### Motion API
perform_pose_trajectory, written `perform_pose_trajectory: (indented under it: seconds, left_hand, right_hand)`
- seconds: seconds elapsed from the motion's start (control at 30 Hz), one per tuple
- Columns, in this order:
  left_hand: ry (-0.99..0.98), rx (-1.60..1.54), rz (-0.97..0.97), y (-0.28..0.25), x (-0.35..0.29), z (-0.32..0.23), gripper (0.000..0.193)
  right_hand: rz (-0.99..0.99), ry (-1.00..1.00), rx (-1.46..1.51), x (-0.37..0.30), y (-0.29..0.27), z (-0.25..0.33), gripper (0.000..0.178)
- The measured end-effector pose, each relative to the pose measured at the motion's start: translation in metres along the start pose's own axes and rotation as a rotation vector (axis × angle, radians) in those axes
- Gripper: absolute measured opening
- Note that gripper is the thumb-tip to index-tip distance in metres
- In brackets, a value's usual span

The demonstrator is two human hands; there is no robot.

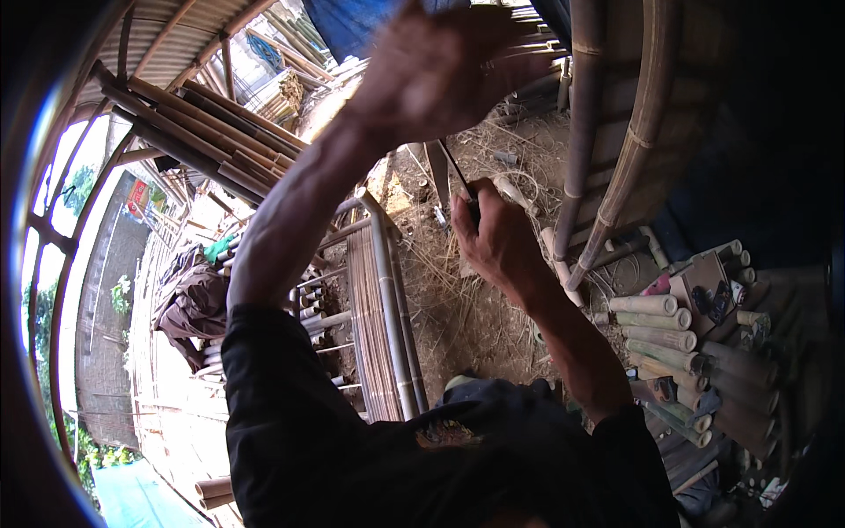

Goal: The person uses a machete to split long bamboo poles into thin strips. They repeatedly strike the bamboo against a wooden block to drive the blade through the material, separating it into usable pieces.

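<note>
My right hand (pixel 495 231) is closed around the dark handle of a knife in the middle of the view. Its long blade (pixel 437 172) points up and away, toward the underside of my left wrist. High up, my raised left hand (pixel 440 75) is smeared by motion, so its fingers and anything in them cannot be made out. The left forearm crosses above a bamboo frame (pixel 380 299) with a panel of thin slats (pixel 373 326), standing left of the knife.
Cut bamboo lengths (pixel 656 321) are stacked at the right. Two tall bamboo poles (pixel 629 150) rise nearby. Long poles (pixel 211 132) lie on a rack at upper left, above a bundle of dark cloth (pixel 195 290). Shavings and strips litter the dirt floor (pixel 449 326).
</note>
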State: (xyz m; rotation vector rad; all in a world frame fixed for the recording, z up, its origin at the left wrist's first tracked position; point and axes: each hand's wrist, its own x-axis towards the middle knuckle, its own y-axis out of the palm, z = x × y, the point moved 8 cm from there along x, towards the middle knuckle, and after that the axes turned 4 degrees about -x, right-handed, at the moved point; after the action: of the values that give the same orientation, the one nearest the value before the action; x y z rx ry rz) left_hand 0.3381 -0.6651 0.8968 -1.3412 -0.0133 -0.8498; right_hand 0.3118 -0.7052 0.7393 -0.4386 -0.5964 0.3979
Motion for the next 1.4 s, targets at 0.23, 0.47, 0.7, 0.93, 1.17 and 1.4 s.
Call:
perform_pose_trajectory:
  seconds: [0.23,0.47,0.7,0.93,1.17,1.4]
  left_hand:
    - [0.213,0.058,-0.119,0.015,0.001,-0.012,0.046]
    - [0.228,0.014,-0.204,-0.014,0.029,0.022,0.046]
    - [-0.189,-0.034,0.032,0.214,-0.088,0.205,0.04]
    - [-0.294,-1.085,-0.358,0.081,-0.134,0.121,0.026]
    - [-0.64,-0.733,-0.69,0.053,-0.219,0.201,0.006]
    - [-0.644,-0.894,-0.828,0.046,-0.233,0.253,0.013]
  right_hand:
    - [-0.019,0.039,0.012,0.013,0.004,-0.014,0.029]
    - [-0.149,0.033,-0.027,0.04,-0.009,-0.026,0.029]
    - [0.23,0.258,-0.029,0.046,0.156,-0.13,0.041]
    - [0.294,0.426,-0.003,0.069,0.163,-0.101,0.041]
    - [0.511,0.255,0.693,0.098,0.23,-0.024,0.025]
    - [0.034,0.165,0.084,0.144,0.286,-0.058,0.032]
